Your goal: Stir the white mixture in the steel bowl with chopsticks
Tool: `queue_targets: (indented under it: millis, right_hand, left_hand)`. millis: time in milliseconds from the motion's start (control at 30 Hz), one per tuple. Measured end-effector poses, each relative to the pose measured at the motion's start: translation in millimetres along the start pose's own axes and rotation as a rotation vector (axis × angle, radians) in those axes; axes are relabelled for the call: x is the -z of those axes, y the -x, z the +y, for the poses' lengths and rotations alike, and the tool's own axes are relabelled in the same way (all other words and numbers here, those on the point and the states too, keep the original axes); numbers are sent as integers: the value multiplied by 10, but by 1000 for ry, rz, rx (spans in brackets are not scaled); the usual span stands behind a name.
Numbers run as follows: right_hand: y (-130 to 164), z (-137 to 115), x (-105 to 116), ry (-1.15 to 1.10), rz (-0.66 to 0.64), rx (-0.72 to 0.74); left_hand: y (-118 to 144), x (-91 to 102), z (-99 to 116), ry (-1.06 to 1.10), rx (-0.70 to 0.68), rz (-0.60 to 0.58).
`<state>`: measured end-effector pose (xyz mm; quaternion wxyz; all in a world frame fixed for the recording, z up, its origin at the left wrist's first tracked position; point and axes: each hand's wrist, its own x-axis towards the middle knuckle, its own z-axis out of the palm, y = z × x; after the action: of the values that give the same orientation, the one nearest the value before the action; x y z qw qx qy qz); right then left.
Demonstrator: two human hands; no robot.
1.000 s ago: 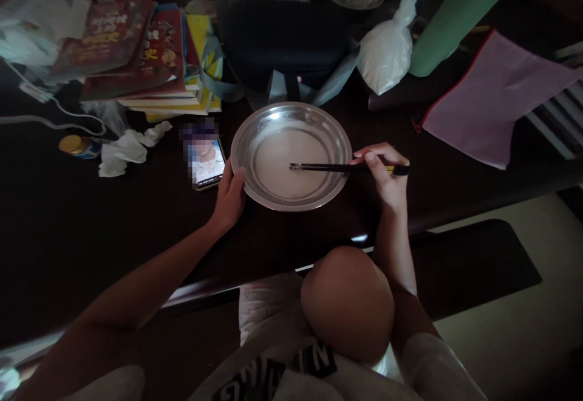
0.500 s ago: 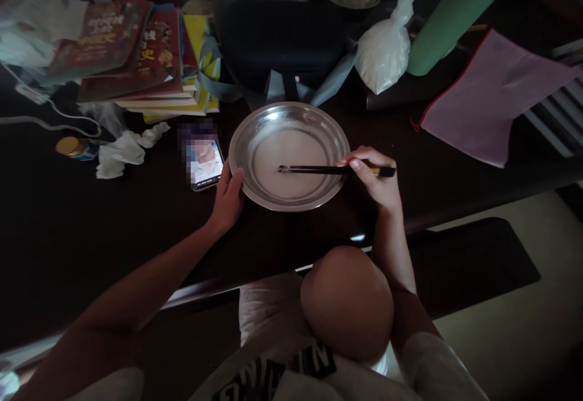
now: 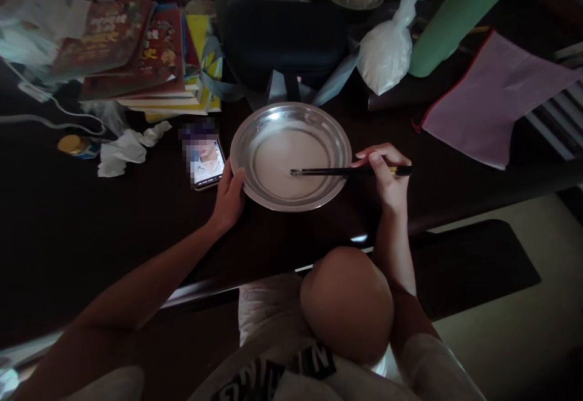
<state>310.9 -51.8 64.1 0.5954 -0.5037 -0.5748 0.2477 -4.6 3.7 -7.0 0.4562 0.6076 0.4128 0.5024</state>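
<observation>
At centre frame, on the dark table (image 3: 68, 231), sits the metal bowl (image 3: 255, 130) of pale liquid; the left hand (image 3: 230, 197) grips its lower-left rim, while the right hand (image 3: 387, 176) pinches chopsticks (image 3: 328, 171) with their tips in the liquid. Left of the bowl lies a phone (image 3: 207, 163).

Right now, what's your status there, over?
Left hand steadies metal bowl. Right hand grips chopsticks, tips in pale liquid. Phone beside bowl, nothing blocking.
</observation>
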Motion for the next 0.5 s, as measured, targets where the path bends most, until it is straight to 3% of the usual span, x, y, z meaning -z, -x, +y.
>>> queue_targets:
  millis: [167, 333, 500]
  right_hand:
    - [-9, 1, -8, 10, -132, 37]
    - [-5, 22, 4, -1, 21, 4]
    - [-10, 9, -14, 2, -122, 34]
  left_hand:
    - [-5, -4, 20, 35, 32, 20]
    - [-3, -7, 32, 59, 73, 3]
    - [-5, -5, 27, 8, 13, 12]
